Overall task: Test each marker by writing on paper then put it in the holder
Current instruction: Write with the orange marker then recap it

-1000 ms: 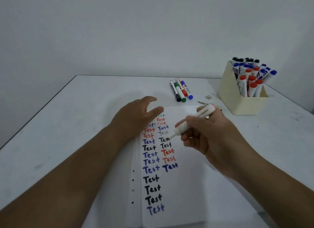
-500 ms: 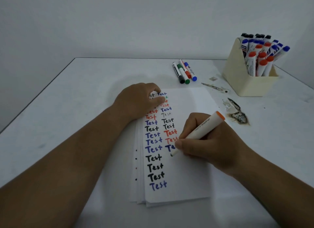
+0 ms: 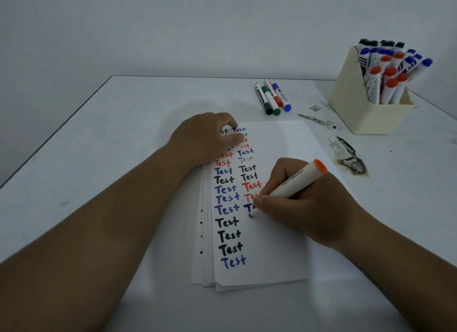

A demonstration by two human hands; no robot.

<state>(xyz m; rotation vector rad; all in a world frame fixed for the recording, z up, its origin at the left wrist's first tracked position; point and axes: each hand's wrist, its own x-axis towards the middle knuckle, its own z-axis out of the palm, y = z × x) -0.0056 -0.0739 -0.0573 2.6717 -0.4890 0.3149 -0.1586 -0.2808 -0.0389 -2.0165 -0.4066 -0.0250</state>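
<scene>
- Right now your right hand [image 3: 306,203] holds the marker [image 3: 291,185] in a writing grip, fingers and thumb curled round the lower barrel close to the tip, with the orange end cap pointing up and away to the right.
- Its tip touches the paper [image 3: 272,252] in the second column, just under the last blue word, where a small dark mark shows.
- Your left hand [image 3: 207,138] lies on the top left of the stack, fingers bent, pressing the sheets down; it holds nothing.
- Judging by its look, the marker is a light, stiff plastic tube with a smooth barrel, so it can slip or roll if you loosen your hold. Keep the pinch low near the tip for writing; for carrying, a hold nearer the middle of the barrel should balance better.
- You likely need only light pressure: the tip is probably felt and could flatten if pushed hard.
- The paper is thin and loose, a fanned stack that would probably slide on the smooth table [image 3: 99,158] without your left hand pinning it.
- The holder [image 3: 366,116] stands well apart at the far right, already crowded with capped markers, so you probably have to slide this one into a gap end first.
- Four more markers [image 3: 272,96] lie side by side beyond the paper, still to be tested as far as you can judge.
- I see no loose cap for this marker.
</scene>
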